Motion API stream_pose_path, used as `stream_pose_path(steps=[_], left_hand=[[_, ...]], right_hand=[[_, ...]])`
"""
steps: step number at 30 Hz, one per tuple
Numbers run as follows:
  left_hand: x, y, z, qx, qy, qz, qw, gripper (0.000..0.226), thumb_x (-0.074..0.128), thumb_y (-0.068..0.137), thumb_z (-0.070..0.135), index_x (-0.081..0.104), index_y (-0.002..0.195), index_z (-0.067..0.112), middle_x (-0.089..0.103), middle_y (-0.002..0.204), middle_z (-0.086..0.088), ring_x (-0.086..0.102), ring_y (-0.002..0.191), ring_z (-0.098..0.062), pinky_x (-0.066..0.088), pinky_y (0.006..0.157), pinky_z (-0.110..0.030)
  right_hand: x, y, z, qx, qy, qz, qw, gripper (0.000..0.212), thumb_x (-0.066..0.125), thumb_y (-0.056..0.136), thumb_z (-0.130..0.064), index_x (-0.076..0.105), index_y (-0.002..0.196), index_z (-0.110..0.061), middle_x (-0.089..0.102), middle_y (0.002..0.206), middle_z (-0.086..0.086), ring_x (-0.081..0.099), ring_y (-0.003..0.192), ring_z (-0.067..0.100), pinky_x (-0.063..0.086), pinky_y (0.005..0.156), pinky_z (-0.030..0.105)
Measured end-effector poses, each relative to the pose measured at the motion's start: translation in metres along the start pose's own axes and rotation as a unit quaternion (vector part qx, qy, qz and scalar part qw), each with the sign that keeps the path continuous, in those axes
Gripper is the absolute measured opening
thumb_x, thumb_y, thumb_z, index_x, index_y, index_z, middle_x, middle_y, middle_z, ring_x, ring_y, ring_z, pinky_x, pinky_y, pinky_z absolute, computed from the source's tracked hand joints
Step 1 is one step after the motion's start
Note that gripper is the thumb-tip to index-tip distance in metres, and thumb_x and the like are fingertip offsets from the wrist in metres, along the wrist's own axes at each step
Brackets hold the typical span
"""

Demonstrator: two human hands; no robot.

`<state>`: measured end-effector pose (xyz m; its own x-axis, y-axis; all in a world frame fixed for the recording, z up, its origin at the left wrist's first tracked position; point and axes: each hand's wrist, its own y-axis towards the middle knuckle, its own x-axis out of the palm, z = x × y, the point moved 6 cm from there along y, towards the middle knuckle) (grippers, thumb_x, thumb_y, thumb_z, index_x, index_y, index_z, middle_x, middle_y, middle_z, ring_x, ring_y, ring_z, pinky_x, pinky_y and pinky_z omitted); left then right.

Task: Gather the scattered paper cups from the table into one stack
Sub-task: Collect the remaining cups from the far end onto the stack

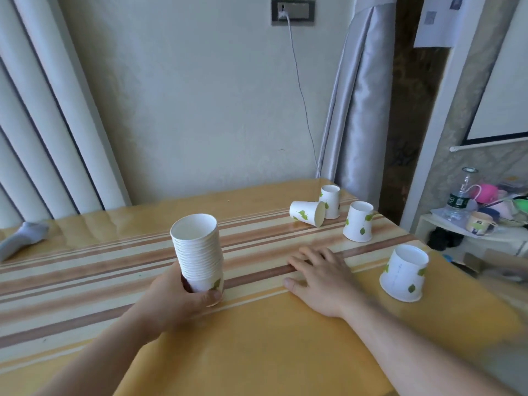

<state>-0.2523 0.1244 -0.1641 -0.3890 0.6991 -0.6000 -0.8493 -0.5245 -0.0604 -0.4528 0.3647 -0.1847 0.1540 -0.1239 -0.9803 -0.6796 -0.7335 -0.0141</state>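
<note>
A tall stack of white paper cups (198, 250) with green leaf prints stands upright on the table (257, 352), and my left hand (177, 298) grips its base. My right hand (320, 278) lies flat on the tabletop, fingers straight, holding nothing. To its right an upside-down cup (404, 272) stands near the table's right edge. Further back are another upside-down cup (358, 221), a cup lying on its side (307, 213), and an upside-down cup (331, 201) behind it.
The table has a yellow cloth with brown stripes. A grey sock (21, 240) lies at the far left. A wall, a cable (303, 95) and a curtain (354, 110) stand behind. A cluttered shelf (474, 215) sits beyond the right edge.
</note>
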Motion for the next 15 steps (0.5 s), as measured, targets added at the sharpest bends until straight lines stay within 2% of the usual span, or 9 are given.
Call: stream_pose_path(steps=[3,5,7,10,13,15], left_hand=[[-0.007,0.008,0.013,-0.015,0.005,-0.097,0.995,0.044,0.095,0.069,0.019,0.078,0.109,0.017,0.084,0.107,-0.004,0.078,0.105,-0.026,0.06,0.105,-0.048],[-0.01,0.014,0.024,-0.025,-0.003,-0.116,0.993,0.042,0.094,0.078,0.002,0.077,0.115,0.012,0.085,0.108,-0.006,0.079,0.109,-0.026,0.061,0.104,-0.045],[-0.006,0.024,0.036,-0.03,-0.032,-0.095,0.994,0.047,0.092,0.08,-0.002,0.075,0.121,0.011,0.085,0.112,-0.006,0.079,0.111,-0.027,0.061,0.103,-0.045],[0.016,0.045,0.059,0.011,-0.055,-0.026,0.998,0.052,0.098,0.072,0.016,0.077,0.119,0.016,0.084,0.113,-0.006,0.079,0.11,-0.026,0.059,0.105,-0.05],[0.053,0.066,0.078,0.046,-0.056,0.036,0.997,0.046,0.097,0.069,0.029,0.078,0.11,0.022,0.085,0.104,-0.002,0.081,0.1,-0.025,0.064,0.095,-0.05],[0.076,0.076,0.084,0.044,-0.06,0.06,0.995,0.04,0.097,0.072,0.031,0.075,0.106,0.026,0.084,0.096,0.0,0.08,0.087,-0.028,0.066,0.082,-0.043]], right_hand=[[0.001,-0.001,0.001,-0.004,0.004,-0.006,1.0,0.068,0.025,0.101,-0.075,0.032,0.161,-0.045,0.018,0.174,-0.012,0.016,0.157,0.029,0.016,0.129,0.055],[0.0,0.0,0.001,-0.004,0.006,-0.003,1.0,0.066,0.026,0.1,-0.075,0.035,0.158,-0.045,0.021,0.173,-0.01,0.018,0.155,0.032,0.015,0.129,0.055],[0.0,0.0,0.0,-0.005,0.008,0.003,1.0,0.063,0.028,0.1,-0.074,0.041,0.153,-0.044,0.027,0.168,-0.008,0.023,0.151,0.033,0.018,0.126,0.054],[0.001,0.0,0.0,-0.008,0.02,0.026,0.999,0.06,0.031,0.1,-0.072,0.048,0.148,-0.041,0.035,0.162,-0.008,0.029,0.146,0.033,0.019,0.125,0.053],[-0.001,0.003,0.003,-0.002,0.054,0.068,0.996,0.053,0.031,0.105,-0.063,0.06,0.139,-0.034,0.047,0.153,-0.008,0.037,0.139,0.03,0.024,0.124,0.049],[-0.001,0.005,0.007,0.001,0.059,0.105,0.993,0.049,0.032,0.107,-0.056,0.066,0.13,-0.029,0.055,0.142,-0.007,0.045,0.132,0.028,0.031,0.119,0.046]])
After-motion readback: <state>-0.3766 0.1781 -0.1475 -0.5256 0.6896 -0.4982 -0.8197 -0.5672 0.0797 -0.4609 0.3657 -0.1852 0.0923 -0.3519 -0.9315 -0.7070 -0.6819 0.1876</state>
